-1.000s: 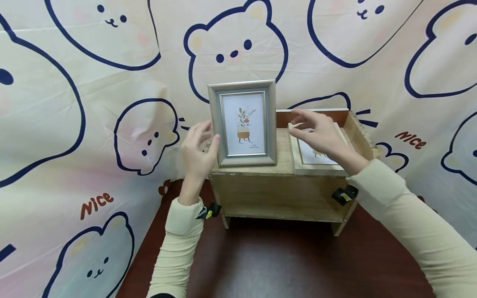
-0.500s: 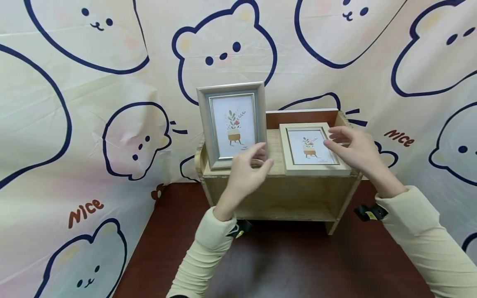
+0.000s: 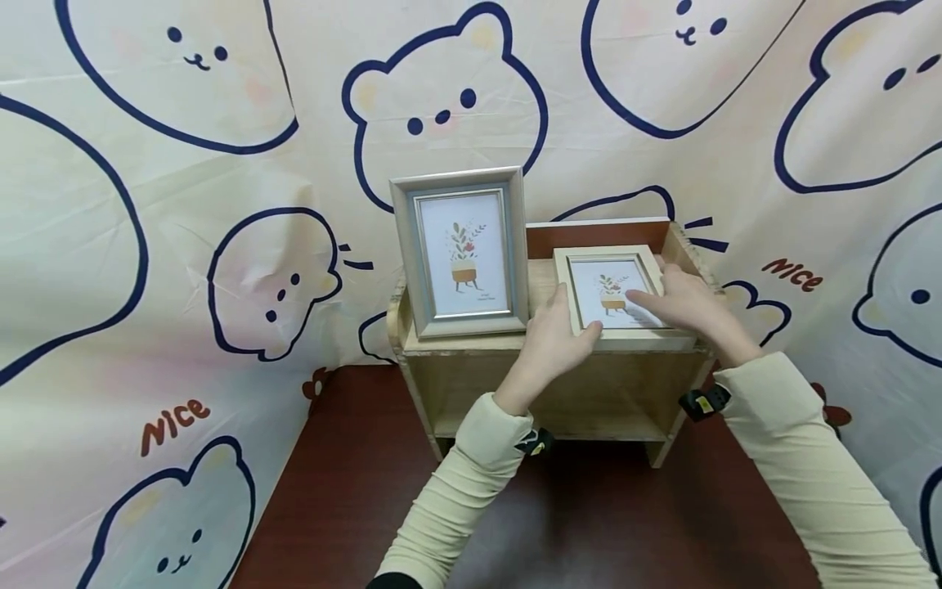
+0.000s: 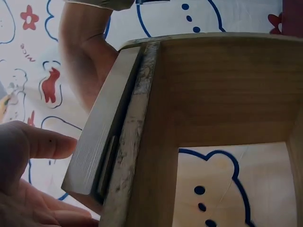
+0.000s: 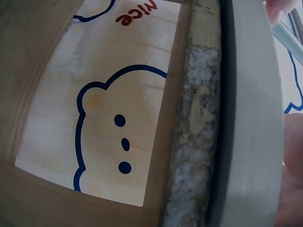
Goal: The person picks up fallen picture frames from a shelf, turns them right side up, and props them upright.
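We see a pale cloth backdrop printed with navy-outlined cartoon bears, reddish "Nice" lettering and a reddish-brown flower low on the left. Before it, a wooden shelf stands on a dark red-brown desk.

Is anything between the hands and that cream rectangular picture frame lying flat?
Nothing visible: the cream rectangular frame has the left hand at its front left corner, the right hand at its right side.

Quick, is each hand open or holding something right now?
Left hand: open, at the left edge of the lying picture frame.
Right hand: at its right edge; can't tell whether it's gripping.
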A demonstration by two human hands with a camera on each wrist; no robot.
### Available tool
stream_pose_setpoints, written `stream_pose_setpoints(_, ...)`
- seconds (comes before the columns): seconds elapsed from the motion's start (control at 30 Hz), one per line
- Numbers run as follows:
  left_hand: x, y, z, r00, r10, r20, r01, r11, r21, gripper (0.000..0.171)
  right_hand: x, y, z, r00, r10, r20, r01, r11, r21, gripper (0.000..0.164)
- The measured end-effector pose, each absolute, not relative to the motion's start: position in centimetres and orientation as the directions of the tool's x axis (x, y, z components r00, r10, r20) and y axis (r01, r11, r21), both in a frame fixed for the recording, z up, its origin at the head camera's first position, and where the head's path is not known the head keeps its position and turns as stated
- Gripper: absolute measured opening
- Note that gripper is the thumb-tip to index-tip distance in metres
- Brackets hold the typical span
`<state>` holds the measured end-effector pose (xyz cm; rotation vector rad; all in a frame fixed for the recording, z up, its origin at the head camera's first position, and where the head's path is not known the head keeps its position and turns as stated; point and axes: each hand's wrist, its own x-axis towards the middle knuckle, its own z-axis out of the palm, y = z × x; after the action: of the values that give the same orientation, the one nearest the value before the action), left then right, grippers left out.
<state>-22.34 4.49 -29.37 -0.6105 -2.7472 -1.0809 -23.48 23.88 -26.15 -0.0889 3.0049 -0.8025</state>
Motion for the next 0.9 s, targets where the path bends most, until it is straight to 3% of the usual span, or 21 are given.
stream_pose_setpoints(0.37, -22.4, 4.2, -30.2, -0.886, 0.343, 0.312, 0.459, 0.555, 0.694, 0.068, -23.4, 24.1, -26.1, -0.998, -0.018, -0.053, 0.017, 0.807, -0.590, 0.088)
stream_pose_setpoints(0.6, -22.7, 4.0, -30.9, -0.821, 0.330, 0.467, 0.571, 0.448, 0.688, 0.068, -22.9, 23.9, -25.5, -1.000, -0.008, -0.009, -0.001, 0.799, -0.601, 0.087)
stream_pose_setpoints(0.9, -23.2, 4.2, -31.8, -0.743, 0.338, 0.578, 0.669, 0.387, 0.634, 0.068, -22.2, 24.2, -24.9, -0.995, 0.024, 0.101, -0.056, 0.698, -0.714, 0.079)
